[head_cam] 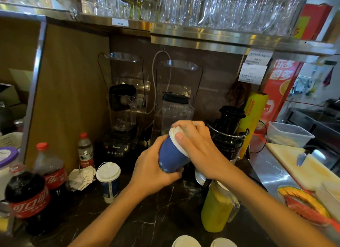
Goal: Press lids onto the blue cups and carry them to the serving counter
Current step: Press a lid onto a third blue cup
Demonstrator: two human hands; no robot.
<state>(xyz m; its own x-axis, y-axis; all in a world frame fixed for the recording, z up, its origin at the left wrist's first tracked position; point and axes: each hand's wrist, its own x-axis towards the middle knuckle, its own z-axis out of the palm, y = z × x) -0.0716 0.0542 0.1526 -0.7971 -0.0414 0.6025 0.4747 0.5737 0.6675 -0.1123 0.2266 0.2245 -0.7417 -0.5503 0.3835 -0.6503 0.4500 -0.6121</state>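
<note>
Left hand (pixel 156 170) wrapped round the lower body of a blue cup (pixel 172 154), fingers curled under its base, holding it raised above the dark marble worktop (pixel 147 210) and tilted to the right. Right hand (pixel 195 147) cupped over the white lid (pixel 176 140) on the cup's mouth, thumb pressing the rim at the near edge, fingers curled over the far side (how well the lid sits cannot be told).

Just left of the hands, standing upright on the worktop: a second lidded cup (pixel 109 180), white lid on top, blue and white body. Further left: a pile of crumpled paper (pixel 82 177), two cola bottles (pixel 53 173) and a small water bottle (pixel 85 151). Behind the held cup: two blenders (pixel 122 107) in clear housings and a black juicer (pixel 230 129). Near the right forearm: a jug of yellow-green juice (pixel 217 211). At the bottom edge: two more white lids (pixel 185 242), partly cut off. To the far right: a cutting board (pixel 312 166) with a knife (pixel 301 158), and cut fruit (pixel 305 202) beside it. Overhead: a steel shelf (pixel 202 35) crowded with glasses.
</note>
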